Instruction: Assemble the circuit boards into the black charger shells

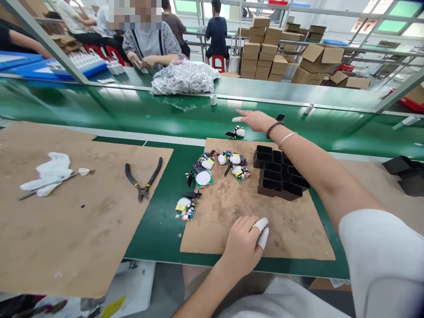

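Observation:
My left hand (244, 240) rests on the brown cardboard sheet (218, 234), fingers loosely bent, with white finger cots on two digits and nothing visible between them. Out over the green belt (126, 110), my right hand (256, 120) is stretched forward with its fingers extended and one white cot showing. Just below it lies a small circuit board (239, 131) with a black piece attached. Several more circuit boards (241, 173) with white and yellow parts sit on the sheet's upper left, and one board (186, 208) overlaps its left edge. Black rectangular housings (273, 170) stand grouped beneath my right forearm.
Cutting pliers (143, 183) lie with spread handles on the left cardboard (99, 229), near a white glove (54, 170) and tweezers (29, 195). More black housings (410, 176) are at far right. Across the belt, a bag of white parts (185, 77) lies before a seated person (150, 44).

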`<control>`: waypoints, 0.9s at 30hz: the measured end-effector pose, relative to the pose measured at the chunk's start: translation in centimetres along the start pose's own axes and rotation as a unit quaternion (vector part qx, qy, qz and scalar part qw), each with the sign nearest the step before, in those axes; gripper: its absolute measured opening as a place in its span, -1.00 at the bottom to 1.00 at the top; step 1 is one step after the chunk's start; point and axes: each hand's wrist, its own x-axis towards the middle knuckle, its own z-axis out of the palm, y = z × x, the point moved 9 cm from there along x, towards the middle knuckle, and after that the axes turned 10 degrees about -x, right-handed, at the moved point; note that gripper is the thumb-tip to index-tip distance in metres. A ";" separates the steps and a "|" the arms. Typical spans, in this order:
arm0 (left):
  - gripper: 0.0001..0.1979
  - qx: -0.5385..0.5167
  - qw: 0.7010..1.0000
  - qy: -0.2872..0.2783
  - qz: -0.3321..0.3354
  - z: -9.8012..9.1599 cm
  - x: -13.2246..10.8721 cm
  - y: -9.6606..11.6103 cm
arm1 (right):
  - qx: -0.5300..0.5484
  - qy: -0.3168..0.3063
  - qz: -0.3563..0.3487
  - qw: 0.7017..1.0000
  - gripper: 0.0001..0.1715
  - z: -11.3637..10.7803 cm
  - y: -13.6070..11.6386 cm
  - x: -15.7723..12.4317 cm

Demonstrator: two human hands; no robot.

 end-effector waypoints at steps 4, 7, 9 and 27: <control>-0.82 0.024 1.000 0.020 0.005 -0.4 -0.1 -0.2 | -0.053 -0.047 -0.098 0.993 -0.57 1.6 -5.6 1.8; -0.82 0.029 0.999 0.031 0.015 -0.5 -0.1 -0.1 | -0.086 -0.064 -0.100 0.989 -0.63 1.0 -6.0 2.0; -0.82 0.029 0.999 0.032 0.020 -0.6 -0.2 0.1 | -0.096 -0.060 -0.096 0.989 -0.55 -0.8 -5.8 1.4; -0.78 0.015 0.995 -0.064 -0.076 -0.6 1.5 -2.2 | 0.016 -0.031 -0.182 0.983 -0.72 -3.7 -9.4 -34.0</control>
